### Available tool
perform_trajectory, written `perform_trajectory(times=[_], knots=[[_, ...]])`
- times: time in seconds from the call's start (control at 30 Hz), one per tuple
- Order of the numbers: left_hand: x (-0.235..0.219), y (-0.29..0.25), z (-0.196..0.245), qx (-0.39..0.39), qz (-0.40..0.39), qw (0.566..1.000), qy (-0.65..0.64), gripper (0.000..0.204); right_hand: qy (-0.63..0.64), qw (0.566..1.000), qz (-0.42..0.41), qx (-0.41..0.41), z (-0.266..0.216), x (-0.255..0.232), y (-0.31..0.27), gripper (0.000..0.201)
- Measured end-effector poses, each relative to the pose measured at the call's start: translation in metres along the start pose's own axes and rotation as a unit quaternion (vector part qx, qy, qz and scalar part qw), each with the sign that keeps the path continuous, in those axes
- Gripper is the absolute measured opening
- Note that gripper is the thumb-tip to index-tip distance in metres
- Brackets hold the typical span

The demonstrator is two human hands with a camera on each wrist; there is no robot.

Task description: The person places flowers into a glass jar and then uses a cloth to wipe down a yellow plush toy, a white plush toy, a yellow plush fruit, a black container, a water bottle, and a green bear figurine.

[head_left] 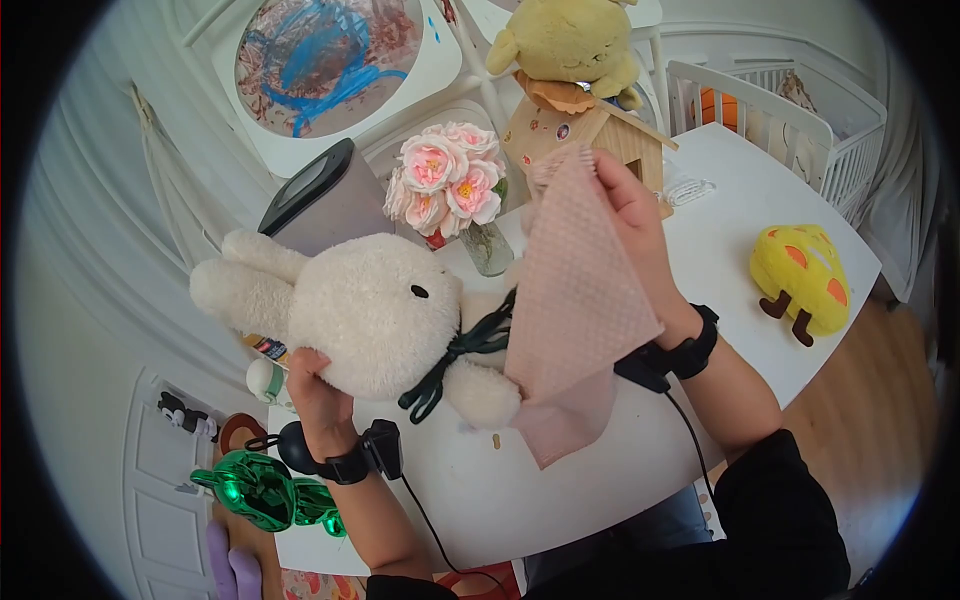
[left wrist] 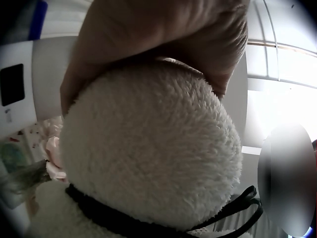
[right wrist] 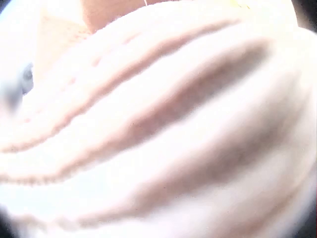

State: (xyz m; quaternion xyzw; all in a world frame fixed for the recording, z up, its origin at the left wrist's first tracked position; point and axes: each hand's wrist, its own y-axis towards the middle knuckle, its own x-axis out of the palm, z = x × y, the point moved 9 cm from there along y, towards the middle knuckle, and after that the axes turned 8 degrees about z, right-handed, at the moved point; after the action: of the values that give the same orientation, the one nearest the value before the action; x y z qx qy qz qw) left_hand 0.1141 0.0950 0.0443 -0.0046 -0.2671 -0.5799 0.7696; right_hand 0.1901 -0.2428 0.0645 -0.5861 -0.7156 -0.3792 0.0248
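The left hand [head_left: 322, 400] grips the head of a white plush rabbit [head_left: 365, 310] that lies sideways, ears to the left. In the left wrist view, that hand [left wrist: 158, 29] is curled over the fluffy head [left wrist: 153, 144]. A dark green ribbon [head_left: 462, 348] is tied at the rabbit's neck. Raised above the rabbit's body, the right hand [head_left: 640, 215] pinches a pink textured cloth [head_left: 575, 290] by its upper edge. The cloth hangs down and covers part of the body. Its pale folds [right wrist: 163, 99] fill most of the right wrist view.
Behind the rabbit stand a grey bin-like device [head_left: 325, 200], a glass vase [head_left: 487, 248] of pink roses and a wooden house [head_left: 590, 140] with a yellow plush [head_left: 565, 40] on top. Another yellow plush [head_left: 803, 275] lies right on the white table [head_left: 700, 240]; a shiny green figure [head_left: 258, 492] is at left.
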Motion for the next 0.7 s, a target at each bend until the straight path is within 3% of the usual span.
perform_trajectory(times=[0.07, 0.1, 0.17, 0.2, 0.27, 0.4, 0.47, 0.6, 0.67, 0.7], knots=[[0.006, 0.002, 0.002, 0.009, 0.009, 1.000, -0.006, 0.054, -0.272, 0.952, -0.024, -0.136, -0.002, 0.015, -0.004, 0.045], [0.004, 0.002, 0.003, 0.024, 0.050, 0.998, 0.001, 0.054, -0.272, 0.952, -0.026, -0.135, 0.005, 0.019, -0.008, 0.045], [0.004, 0.001, 0.001, 0.037, 0.091, 0.995, 0.010, 0.055, -0.434, 0.865, -0.221, -0.123, 0.039, 0.054, -0.038, 0.056], [0.006, 0.001, 0.003, 0.059, 0.093, 0.994, 0.014, 0.056, -0.434, 0.865, -0.220, -0.122, 0.042, 0.058, -0.044, 0.056], [0.003, 0.001, 0.003, 0.080, 0.097, 0.992, 0.018, 0.057, -0.443, 0.855, -0.260, 0.063, 0.078, 0.057, -0.058, 0.063], [-0.013, 0.003, 0.009, 0.126, 0.131, 0.983, 0.037, 0.053, -0.416, 0.877, -0.238, 0.037, 0.084, 0.056, -0.055, 0.062], [-0.012, 0.002, 0.013, 0.126, 0.134, 0.983, 0.017, 0.054, -0.435, 0.858, -0.249, 0.111, 0.078, 0.049, -0.053, 0.060], [-0.014, -0.006, 0.029, 0.140, 0.148, 0.978, -0.041, 0.056, -0.353, 0.896, -0.260, 0.073, 0.080, 0.055, -0.040, 0.051], [-0.022, -0.005, 0.034, 0.150, 0.135, 0.977, -0.069, 0.056, -0.250, 0.951, -0.180, -0.011, 0.061, 0.055, -0.029, 0.040], [-0.029, -0.004, 0.036, 0.161, 0.122, 0.975, -0.090, 0.058, -0.250, 0.951, -0.181, -0.010, 0.060, 0.055, -0.028, 0.040]])
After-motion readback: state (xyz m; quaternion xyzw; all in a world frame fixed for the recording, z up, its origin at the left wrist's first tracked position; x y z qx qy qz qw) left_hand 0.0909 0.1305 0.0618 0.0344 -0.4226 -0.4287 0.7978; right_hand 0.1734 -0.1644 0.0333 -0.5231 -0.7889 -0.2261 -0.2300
